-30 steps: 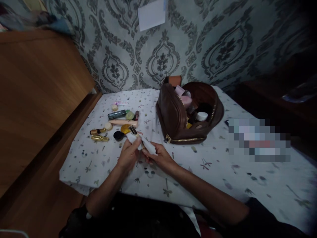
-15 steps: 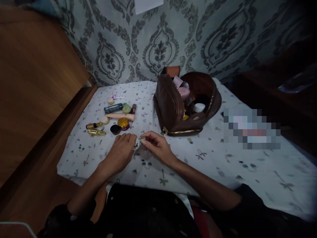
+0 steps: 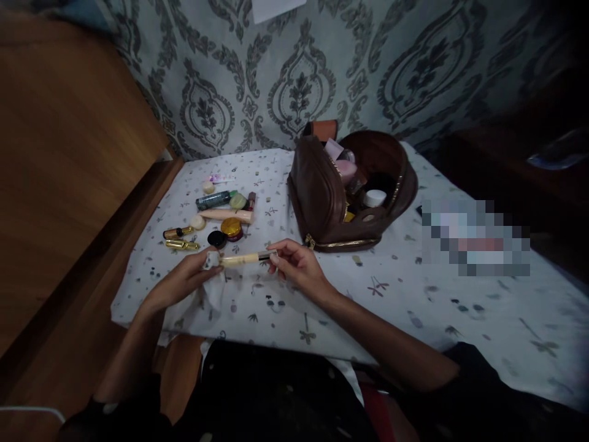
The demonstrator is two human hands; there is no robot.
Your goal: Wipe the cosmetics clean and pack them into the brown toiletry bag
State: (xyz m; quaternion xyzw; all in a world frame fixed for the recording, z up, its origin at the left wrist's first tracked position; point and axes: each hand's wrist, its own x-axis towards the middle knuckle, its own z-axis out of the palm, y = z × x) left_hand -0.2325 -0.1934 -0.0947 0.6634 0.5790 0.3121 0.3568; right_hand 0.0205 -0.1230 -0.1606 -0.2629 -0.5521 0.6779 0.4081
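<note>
My right hand [image 3: 297, 266] pinches the silvery end of a slim, cream-coloured cosmetic tube [image 3: 242, 259], held level above the cloth. A white cloth or wipe [image 3: 212, 263] is gripped in my left hand [image 3: 181, 279], at the tube's other end. Part of that cloth hangs below my left fingers. Just beyond the hands lie a gold-lidded jar [image 3: 231, 229] and a small black-lidded jar [image 3: 216, 239]. Two gold tubes, a gold-and-dark one [image 3: 177, 232] and an all-gold one [image 3: 182, 245], rest to the left.
A brown leather bag [image 3: 322, 196] stands unzipped at the back centre, with cosmetics inside. A peach tube [image 3: 227, 215], a dark bottle [image 3: 213, 201] and other small items lie left of it. A pixelated object [image 3: 476, 238] is at the right, a wooden panel [image 3: 69, 153] at the left.
My left hand has moved left, away from my right hand, uncovering the cream tube between them. The white cloth now shows more, at the tube's left end.
</note>
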